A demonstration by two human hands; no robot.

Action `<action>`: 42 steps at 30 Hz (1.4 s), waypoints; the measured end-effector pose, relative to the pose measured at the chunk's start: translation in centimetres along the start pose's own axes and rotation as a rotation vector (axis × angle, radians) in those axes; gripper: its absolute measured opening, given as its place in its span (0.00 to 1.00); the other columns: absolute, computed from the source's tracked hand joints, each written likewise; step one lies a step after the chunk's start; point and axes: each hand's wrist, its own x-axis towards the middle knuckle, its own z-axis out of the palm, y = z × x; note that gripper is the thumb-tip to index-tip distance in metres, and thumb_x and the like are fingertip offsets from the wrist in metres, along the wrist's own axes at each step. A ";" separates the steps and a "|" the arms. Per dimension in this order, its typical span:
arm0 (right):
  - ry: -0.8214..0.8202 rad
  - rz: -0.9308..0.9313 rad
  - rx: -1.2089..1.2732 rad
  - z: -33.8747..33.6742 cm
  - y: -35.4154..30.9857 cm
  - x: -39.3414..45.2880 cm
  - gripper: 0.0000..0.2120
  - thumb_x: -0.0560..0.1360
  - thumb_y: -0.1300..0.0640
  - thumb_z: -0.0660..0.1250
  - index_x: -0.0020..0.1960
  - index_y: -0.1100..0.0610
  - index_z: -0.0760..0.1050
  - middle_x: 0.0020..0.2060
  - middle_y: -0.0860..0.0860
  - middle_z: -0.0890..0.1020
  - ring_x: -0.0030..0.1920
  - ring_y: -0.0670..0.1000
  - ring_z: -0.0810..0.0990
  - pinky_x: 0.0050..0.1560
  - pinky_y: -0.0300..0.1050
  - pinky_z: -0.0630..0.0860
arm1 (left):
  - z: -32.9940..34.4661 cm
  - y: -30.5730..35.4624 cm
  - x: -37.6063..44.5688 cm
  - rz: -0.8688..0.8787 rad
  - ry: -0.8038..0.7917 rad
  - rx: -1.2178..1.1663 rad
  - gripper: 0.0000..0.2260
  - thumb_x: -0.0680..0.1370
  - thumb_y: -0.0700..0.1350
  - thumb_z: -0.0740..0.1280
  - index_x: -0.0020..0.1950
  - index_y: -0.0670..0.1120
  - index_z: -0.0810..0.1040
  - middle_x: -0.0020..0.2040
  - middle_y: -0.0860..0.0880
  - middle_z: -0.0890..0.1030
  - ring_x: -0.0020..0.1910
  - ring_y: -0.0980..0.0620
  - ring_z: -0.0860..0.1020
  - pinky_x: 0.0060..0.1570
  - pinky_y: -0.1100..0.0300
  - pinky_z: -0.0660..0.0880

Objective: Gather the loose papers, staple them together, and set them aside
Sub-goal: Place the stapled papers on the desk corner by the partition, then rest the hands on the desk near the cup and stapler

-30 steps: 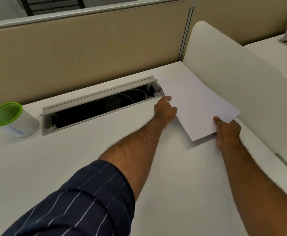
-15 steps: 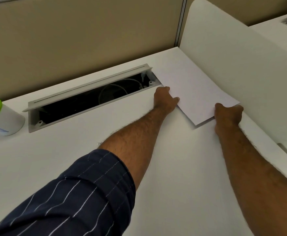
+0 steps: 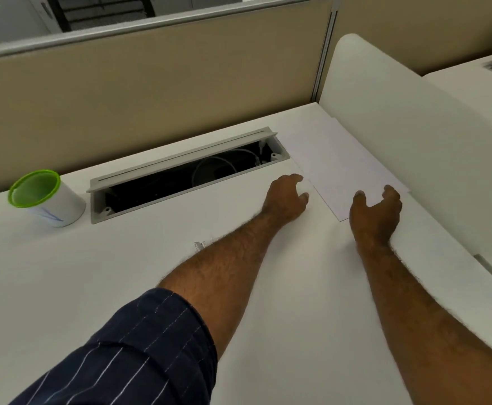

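The white papers (image 3: 336, 168) lie flat on the white desk (image 3: 122, 273) in the far right corner, against the side divider. My left hand (image 3: 287, 197) hovers just left of the papers' near edge, fingers curled and apart, holding nothing. My right hand (image 3: 377, 211) is over the papers' near corner, fingers spread, holding nothing. No stapler is visible.
An open cable tray (image 3: 186, 173) is sunk into the desk behind my left hand. A white cup with a green rim (image 3: 44, 197) stands at the far left. A white rounded divider (image 3: 414, 135) bounds the right side. A small staple-like bit (image 3: 199, 245) lies by my left forearm.
Both hands let go of the papers and pulled back slightly. The papers now rest flat in the corner.
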 end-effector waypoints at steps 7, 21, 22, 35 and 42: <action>-0.085 -0.370 0.035 -0.8 -2.0 -11.1 0.17 0.77 0.57 0.65 0.64 0.60 0.72 0.61 0.56 0.78 0.62 0.57 0.75 0.60 0.45 0.70 | -3.8 -2.2 -11.7 0.090 0.199 -0.049 0.16 0.79 0.42 0.66 0.66 0.42 0.77 0.64 0.45 0.80 0.61 0.46 0.77 0.64 0.51 0.73; -0.532 -0.683 0.046 -2.0 -0.8 -29.0 0.13 0.75 0.61 0.66 0.60 0.59 0.75 0.55 0.53 0.81 0.57 0.55 0.79 0.57 0.52 0.76 | -9.9 -12.9 -37.7 -0.048 0.536 0.184 0.09 0.77 0.44 0.69 0.55 0.46 0.83 0.51 0.53 0.85 0.52 0.53 0.81 0.54 0.62 0.74; -0.586 -0.686 0.032 -2.0 -0.5 -30.1 0.13 0.76 0.60 0.65 0.60 0.58 0.75 0.56 0.52 0.81 0.57 0.54 0.79 0.58 0.51 0.76 | -10.2 -13.6 -39.3 -0.072 0.539 0.196 0.09 0.77 0.44 0.69 0.56 0.46 0.83 0.52 0.53 0.85 0.52 0.53 0.81 0.54 0.61 0.75; -1.047 -1.030 -0.681 -1.1 3.6 -39.6 0.39 0.76 0.32 0.43 0.78 0.55 0.40 0.78 0.48 0.41 0.77 0.46 0.38 0.76 0.44 0.39 | -12.7 -24.9 -51.5 -0.535 0.362 0.468 0.38 0.78 0.67 0.50 0.80 0.44 0.52 0.81 0.49 0.51 0.80 0.50 0.49 0.77 0.53 0.50; -1.016 -1.112 -0.734 -0.6 3.6 -43.4 0.47 0.70 0.25 0.35 0.77 0.56 0.34 0.76 0.49 0.35 0.76 0.47 0.34 0.75 0.45 0.35 | -12.7 -27.1 -51.9 -0.547 0.285 0.543 0.43 0.74 0.73 0.37 0.80 0.46 0.40 0.79 0.52 0.38 0.79 0.54 0.39 0.77 0.55 0.40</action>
